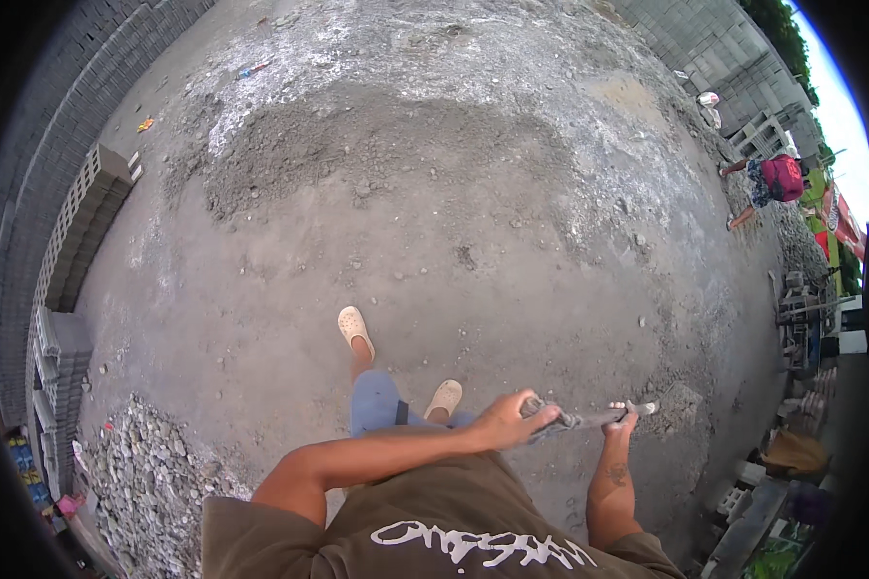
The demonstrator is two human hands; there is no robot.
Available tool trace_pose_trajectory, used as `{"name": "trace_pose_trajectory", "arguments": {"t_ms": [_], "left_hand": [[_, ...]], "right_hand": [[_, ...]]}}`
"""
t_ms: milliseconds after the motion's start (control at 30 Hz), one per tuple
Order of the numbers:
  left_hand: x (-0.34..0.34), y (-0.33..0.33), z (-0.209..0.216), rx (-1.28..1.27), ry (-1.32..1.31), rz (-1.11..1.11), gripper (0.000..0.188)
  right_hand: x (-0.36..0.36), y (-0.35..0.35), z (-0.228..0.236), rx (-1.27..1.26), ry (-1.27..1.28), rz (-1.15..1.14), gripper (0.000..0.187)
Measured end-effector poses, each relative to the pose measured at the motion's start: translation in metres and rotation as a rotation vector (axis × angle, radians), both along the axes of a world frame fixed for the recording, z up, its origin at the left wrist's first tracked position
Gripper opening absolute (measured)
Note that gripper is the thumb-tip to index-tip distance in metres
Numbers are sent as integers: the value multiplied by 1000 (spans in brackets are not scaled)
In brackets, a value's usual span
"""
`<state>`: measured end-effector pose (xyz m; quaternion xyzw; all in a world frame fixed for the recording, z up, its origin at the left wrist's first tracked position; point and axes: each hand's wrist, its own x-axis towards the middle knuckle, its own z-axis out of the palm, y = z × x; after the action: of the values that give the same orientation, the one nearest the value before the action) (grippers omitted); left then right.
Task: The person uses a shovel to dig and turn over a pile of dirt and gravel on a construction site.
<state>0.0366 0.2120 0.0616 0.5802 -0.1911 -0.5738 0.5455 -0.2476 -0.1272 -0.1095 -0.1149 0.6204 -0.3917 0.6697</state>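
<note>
A long-handled shovel (592,420) runs across in front of my body, pointing off to the right. My left hand (507,421) is closed round its grip end, with the arm bent across my shirt. Farther along, my right hand (625,417) wraps the grey, dusty shaft, and its fingers look coated with pale dust. Past that hand lies a grey, squarish patch that looks like the blade, but it blends with the ground. Whether the blade touches the ground, I cannot tell.
A dug-out heap of grey sand (377,145) spreads ahead. Stacked hollow blocks (82,227) stand at left, above a gravel pile (150,463). A block wall (714,58) rises at far right. Another person (768,181) with a red backpack walks at right, near assorted clutter.
</note>
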Motion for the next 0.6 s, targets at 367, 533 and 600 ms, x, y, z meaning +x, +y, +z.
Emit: {"name": "trace_pose_trajectory", "arguments": {"t_ms": [367,533,600], "left_hand": [[26,-61,191,-597,-323,-481,58],[162,53,90,254,-733,66,48],[203,131,53,313,-692,577,42]], "right_hand": [[-203,9,-11,-381,-5,38,23],[-4,43,-143,333,-276,-190,34],[129,82,-145,447,-145,-12,34]]}}
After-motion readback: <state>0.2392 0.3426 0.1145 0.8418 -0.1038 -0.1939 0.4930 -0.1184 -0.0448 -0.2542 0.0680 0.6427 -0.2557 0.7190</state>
